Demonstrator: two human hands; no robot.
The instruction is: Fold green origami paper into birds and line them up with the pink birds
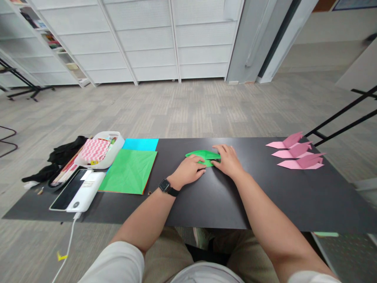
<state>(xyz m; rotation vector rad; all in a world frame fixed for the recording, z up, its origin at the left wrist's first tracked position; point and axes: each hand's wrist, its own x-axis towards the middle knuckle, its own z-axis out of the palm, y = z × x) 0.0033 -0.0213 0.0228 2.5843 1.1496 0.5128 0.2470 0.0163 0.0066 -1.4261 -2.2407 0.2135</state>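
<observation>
In the head view, both hands meet over a folded piece of green paper [196, 153] lying near the far edge of the dark worktop [256, 204], in front of the seated person. The left hand [189, 171] lies across the near left part of the paper, its fingers bent lightly over it; whether they pinch a layer or only press cannot be told. The right hand [230, 160] is at the paper's right end, thumb and forefinger spread apart on either side of it; whether they grip it is too small to tell. A dark gap shows between the raised far flap and the nearer layer.

The step in hand appears to be shaping or creasing a fold, with the paper partly folded. The next move seems to call for the left hand to steady the lower layer while the right brings the edges into line, followed by firm pressure along the crease. Well to the right stand three pink bird-like origami figures [301, 162] in a row; to the left lie a flat green sheet [129, 171] and a blue sheet [141, 144] partly beneath it
</observation>
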